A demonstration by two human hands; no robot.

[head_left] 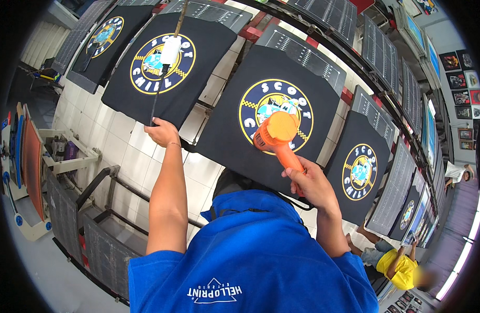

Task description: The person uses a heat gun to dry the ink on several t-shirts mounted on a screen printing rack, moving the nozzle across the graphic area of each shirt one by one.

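Observation:
My right hand (314, 183) is wrapped around the handle of an orange heat gun (279, 131). The heat gun is above a black T-shirt (219, 122) with a round scooter print, covering part of that print. My left hand (163, 132) is closed on a thin black cord (155, 99), beside the near edge of another printed black T-shirt (211, 44). That cord runs up to a black plug in a white socket (170, 50), which hangs from above in front of the print.
More printed black shirts lie on pallets at the far left (125, 39) and right (336, 175). Bare dark pallets (375, 57) line the far rail. A rack with orange-edged screens (32, 161) stands left. Someone in a yellow shirt (399, 268) works at lower right.

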